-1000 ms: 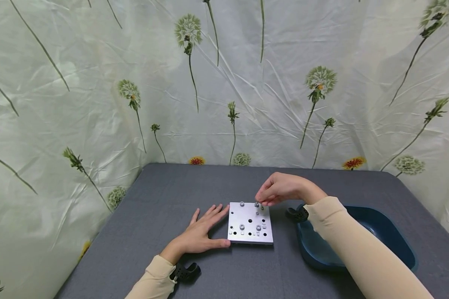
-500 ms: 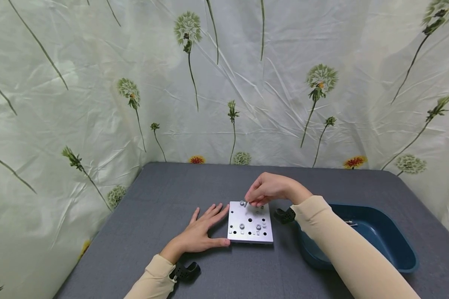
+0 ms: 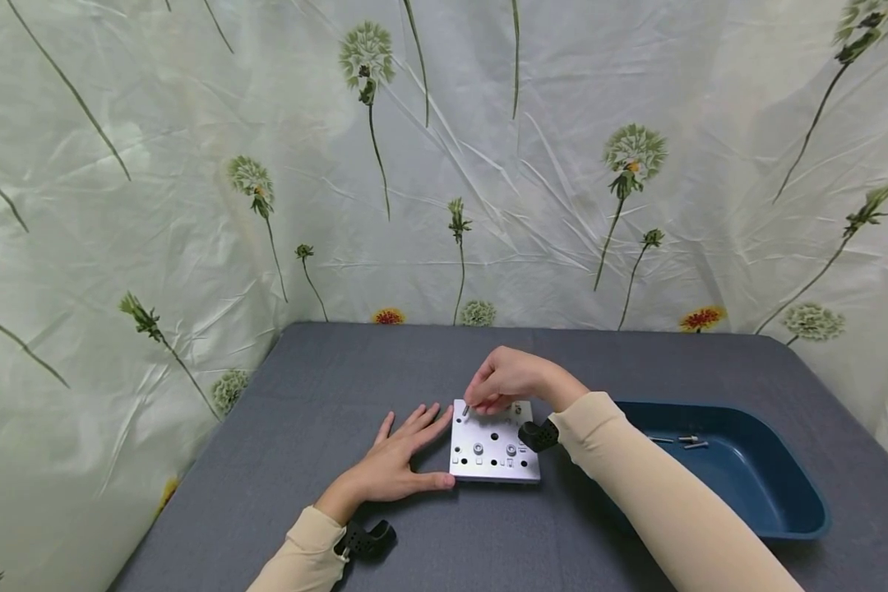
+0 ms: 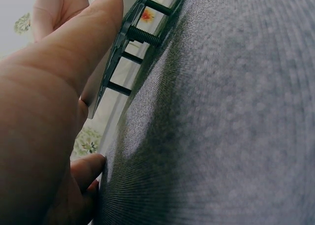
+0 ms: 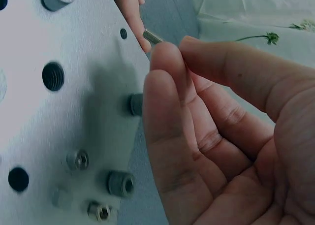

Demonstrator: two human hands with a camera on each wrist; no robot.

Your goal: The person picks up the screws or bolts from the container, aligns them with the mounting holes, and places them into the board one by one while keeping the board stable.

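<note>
A silver metal plate (image 3: 496,450) with holes and several socket head screws (image 5: 121,183) sits on the grey-covered table. My right hand (image 3: 509,380) is over its far left corner. Between thumb and fingertips it pinches a small metal screw (image 5: 152,36); the screw's tip sticks out and the rest is hidden by the fingers. My left hand (image 3: 400,464) lies spread beside the plate, thumb and index finger at its left edge. Threaded screw ends (image 4: 144,36) show beneath the plate in the left wrist view, and the plate stands raised off the cloth.
A dark blue tray (image 3: 784,501) stands to the right, partly behind my right forearm, with several small metal pieces (image 3: 696,446) in it. Black wrist straps (image 3: 538,436) are on both wrists. A flowered curtain (image 3: 414,271) hangs behind the table.
My right hand has moved left across the plate's far edge, carrying the screw from the far right side to the far left corner. The left hand and plate have stayed put.
</note>
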